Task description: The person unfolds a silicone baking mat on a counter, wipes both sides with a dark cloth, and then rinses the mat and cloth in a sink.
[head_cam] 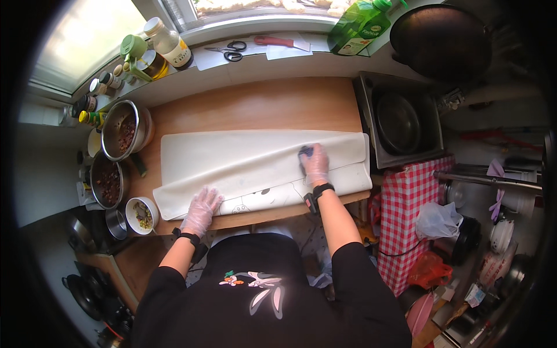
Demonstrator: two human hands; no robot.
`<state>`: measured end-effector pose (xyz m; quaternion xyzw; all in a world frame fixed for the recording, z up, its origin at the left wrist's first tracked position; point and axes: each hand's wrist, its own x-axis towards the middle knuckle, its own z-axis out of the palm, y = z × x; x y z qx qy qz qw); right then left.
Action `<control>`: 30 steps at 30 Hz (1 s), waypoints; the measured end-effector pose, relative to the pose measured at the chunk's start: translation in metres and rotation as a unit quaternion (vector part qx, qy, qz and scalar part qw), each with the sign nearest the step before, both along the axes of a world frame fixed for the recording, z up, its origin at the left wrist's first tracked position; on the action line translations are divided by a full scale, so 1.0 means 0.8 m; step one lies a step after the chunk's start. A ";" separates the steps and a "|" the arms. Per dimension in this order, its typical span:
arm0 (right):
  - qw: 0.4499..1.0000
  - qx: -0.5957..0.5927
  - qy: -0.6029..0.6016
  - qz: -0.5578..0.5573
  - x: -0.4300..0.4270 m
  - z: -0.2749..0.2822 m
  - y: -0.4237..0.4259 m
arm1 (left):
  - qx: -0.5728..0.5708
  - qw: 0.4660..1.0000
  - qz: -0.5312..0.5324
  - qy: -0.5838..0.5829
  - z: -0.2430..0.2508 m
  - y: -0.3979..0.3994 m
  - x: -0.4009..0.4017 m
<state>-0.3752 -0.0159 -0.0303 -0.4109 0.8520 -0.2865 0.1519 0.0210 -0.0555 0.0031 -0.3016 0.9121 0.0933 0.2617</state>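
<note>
A white mat (243,156), folded over on itself, lies across the wooden counter before me. Part of a line drawing shows on its near strip. My left hand (202,209), in a clear plastic glove, rests on the mat's near left part with its fingers a little apart and nothing in it. Farther right, my right hand (316,164), gloved the same way, presses a bunched dark blue cloth (306,151) onto the folded upper layer. The hand is slightly blurred and covers part of the cloth.
Two steel bowls of chopped dark food (126,135) and a white bowl (142,216) stand left. Scissors (233,51), a red-handled knife (278,41) and a green bottle (359,28) are on the sill. A sink (376,156) adjoins the counter's right end.
</note>
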 end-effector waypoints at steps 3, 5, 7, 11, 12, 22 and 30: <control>0.991 0.019 0.051 -0.125 -0.070 -0.015 0.033 | 0.022 1.000 0.019 0.000 -0.002 0.005 -0.007; 0.979 0.054 0.091 -0.175 -0.113 -0.012 0.069 | 0.021 0.999 0.029 0.011 -0.004 0.001 -0.012; 0.962 0.088 0.119 -0.228 -0.144 0.000 0.118 | 0.028 0.998 0.047 0.016 -0.012 0.003 -0.013; 0.934 -0.042 -0.009 -0.355 -0.141 0.071 0.192 | 0.024 0.995 0.085 0.050 -0.024 0.009 -0.002; 0.890 -0.117 -0.125 -0.423 -0.130 0.087 0.197 | 0.021 0.994 0.094 0.058 -0.026 0.012 0.004; 0.902 -0.126 -0.243 -0.334 -0.088 0.057 0.194 | 0.034 0.991 0.116 0.053 -0.021 0.007 -0.011; 0.994 -0.034 -0.009 -0.107 -0.099 0.013 0.123 | 0.094 0.982 0.146 0.067 -0.012 -0.002 -0.028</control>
